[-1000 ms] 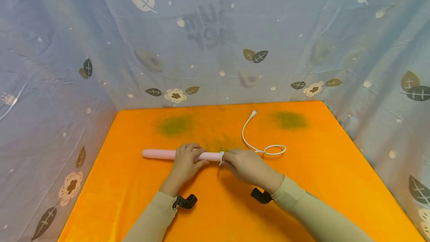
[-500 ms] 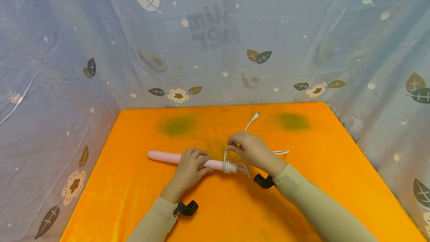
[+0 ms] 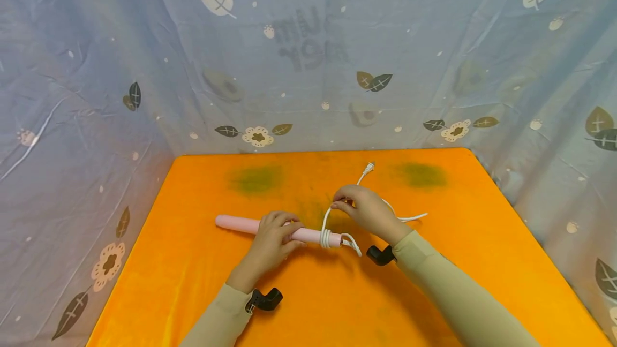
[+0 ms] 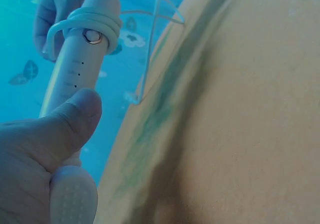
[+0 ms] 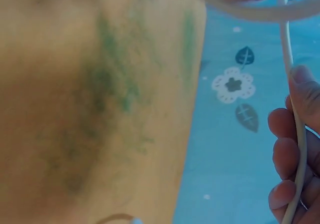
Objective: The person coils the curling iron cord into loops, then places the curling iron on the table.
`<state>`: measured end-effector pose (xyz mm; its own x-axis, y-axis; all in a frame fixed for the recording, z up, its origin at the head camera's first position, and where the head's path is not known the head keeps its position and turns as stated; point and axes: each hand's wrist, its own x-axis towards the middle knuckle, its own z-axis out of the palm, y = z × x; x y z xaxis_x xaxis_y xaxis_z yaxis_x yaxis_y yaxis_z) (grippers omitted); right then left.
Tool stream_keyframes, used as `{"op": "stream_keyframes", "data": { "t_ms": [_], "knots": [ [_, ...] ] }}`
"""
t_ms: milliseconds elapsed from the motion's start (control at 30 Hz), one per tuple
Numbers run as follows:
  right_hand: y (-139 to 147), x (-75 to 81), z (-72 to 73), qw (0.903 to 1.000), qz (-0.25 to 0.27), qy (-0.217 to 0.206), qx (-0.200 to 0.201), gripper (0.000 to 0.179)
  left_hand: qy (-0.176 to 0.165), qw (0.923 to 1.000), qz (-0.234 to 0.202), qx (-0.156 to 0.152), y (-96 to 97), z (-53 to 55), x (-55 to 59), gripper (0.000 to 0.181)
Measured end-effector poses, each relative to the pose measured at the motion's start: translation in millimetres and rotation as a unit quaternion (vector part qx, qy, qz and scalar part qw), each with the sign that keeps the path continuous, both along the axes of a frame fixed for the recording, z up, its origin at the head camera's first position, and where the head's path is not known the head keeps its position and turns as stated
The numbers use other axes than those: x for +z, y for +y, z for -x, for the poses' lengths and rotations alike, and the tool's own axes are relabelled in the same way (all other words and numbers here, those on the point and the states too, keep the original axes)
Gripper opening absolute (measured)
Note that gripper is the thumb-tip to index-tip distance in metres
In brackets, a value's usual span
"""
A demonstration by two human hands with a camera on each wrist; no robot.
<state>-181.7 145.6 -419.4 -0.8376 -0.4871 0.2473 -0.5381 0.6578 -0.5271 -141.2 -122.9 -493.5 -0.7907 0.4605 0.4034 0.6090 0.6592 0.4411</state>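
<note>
A slim pink hair iron (image 3: 237, 224) lies across the orange table, its right end tilted slightly toward me. My left hand (image 3: 273, 237) grips it around the middle, thumb along the handle. A round button (image 4: 92, 36) and small dots show on the handle in the left wrist view. Several turns of white cord (image 3: 325, 239) wrap the handle near its right end, where a short loop of cord comes out. My right hand (image 3: 368, 212), behind and right of that end, pinches the cord, which rises from the wraps to the fingers. In the right wrist view the cord (image 5: 299, 139) crosses the curled fingers.
The white plug (image 3: 369, 168) lies near the table's back edge. A loose stretch of cord (image 3: 412, 218) rests to the right of my right hand. Patterned blue-grey curtains (image 3: 308, 68) enclose the orange table (image 3: 217, 186) at the back and sides.
My right hand has moved from the iron's right end up and back, drawing the cord with it. The wraps now show plainly, and the iron's right end has swung slightly toward me.
</note>
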Motion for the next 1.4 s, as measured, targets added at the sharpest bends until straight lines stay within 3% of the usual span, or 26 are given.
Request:
{"op": "stream_keyframes", "data": {
  "t_ms": [233, 500, 567, 667, 833, 967, 1133, 1400],
  "knots": [
    [2.6, -21.4, 7.2, 0.9989, 0.010, -0.043, -0.010, 0.008, 0.008, 0.9999, -0.011, 0.005, -0.4, 0.7, 0.8, 0.032],
    [-1.4, -45.2, 0.7, 0.9903, 0.017, -0.138, -0.003, 0.016, 0.017, 0.9983, -0.048, 0.029, 2.5, 2.4, 7.8, 0.033],
    [-2.6, -48.1, -1.0, 0.9912, 0.021, -0.131, 0.005, 0.014, 0.027, 0.9978, -0.051, 0.033, 3.7, 3.2, 7.7, 0.033],
    [-2.5, -52.5, -2.6, 0.9964, 0.011, -0.080, 0.026, 0.003, 0.037, 0.9970, -0.056, 0.037, 5.3, 3.8, 7.6, 0.032],
    [-1.2, -57.2, -7.1, 0.9966, 0.028, -0.010, 0.077, 0.017, 0.027, 0.9957, -0.074, 0.048, 7.6, 4.4, 8.5, 0.032],
    [-3.4, -57.9, -13.7, 0.9947, 0.061, -0.022, 0.080, 0.009, 0.033, 0.9931, -0.094, 0.061, 9.4, 5.6, 10.1, 0.032],
    [-9.1, -57.7, -22.4, 0.9937, 0.079, -0.067, 0.041, 0.013, 0.045, 0.9890, -0.120, 0.074, 11.3, 7.3, 11.7, 0.032],
    [-15.9, -65.1, -29.6, 0.9957, 0.067, -0.064, -0.003, 0.017, 0.027, 0.9850, -0.136, 0.103, 13.2, 10.4, 11.4, 0.035]
  ]
}}
